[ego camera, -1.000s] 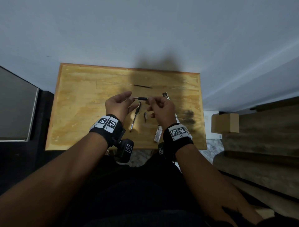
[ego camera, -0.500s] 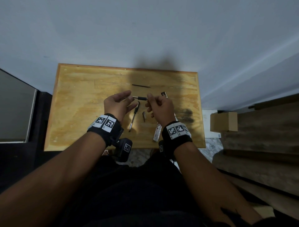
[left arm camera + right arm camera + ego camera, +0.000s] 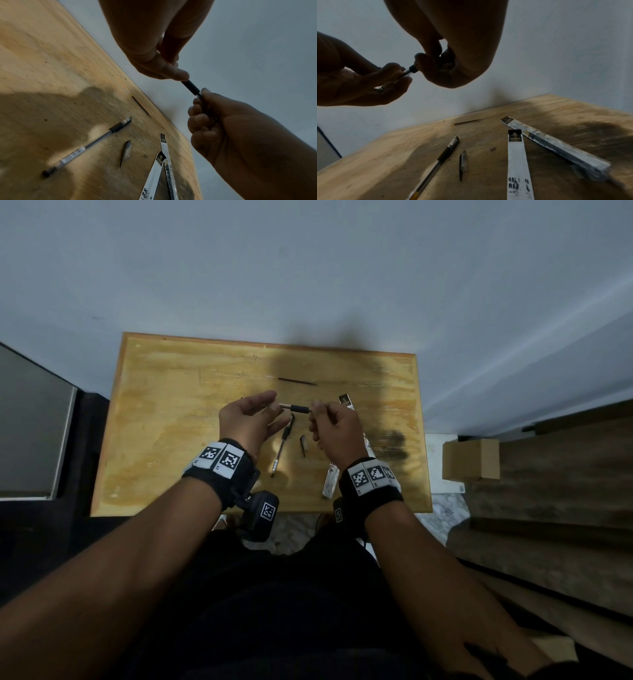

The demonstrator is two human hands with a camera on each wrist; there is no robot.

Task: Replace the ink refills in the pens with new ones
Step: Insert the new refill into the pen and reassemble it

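I hold a pen (image 3: pixel 297 408) level above the wooden table (image 3: pixel 164 419), between both hands. My left hand (image 3: pixel 274 405) pinches its clear barrel (image 3: pixel 406 73). My right hand (image 3: pixel 315 409) pinches the end next to the black grip (image 3: pixel 191 88). A second pen (image 3: pixel 282 446) lies on the table under the hands, with a small clear cap (image 3: pixel 303 445) beside it. Two white refill packets (image 3: pixel 518 162) (image 3: pixel 556 146) lie to the right. A thin dark refill (image 3: pixel 296 381) lies near the table's far edge.
The table stands against a pale wall (image 3: pixel 308 268). A cardboard box (image 3: pixel 471 458) sits on the floor to the right, a grey panel (image 3: pixel 30 433) to the left. A dark stain (image 3: pixel 390 443) marks the table's right side.
Both hands keep their hold on the same pen above the table. Only small shifts of the fingers and of the view show.
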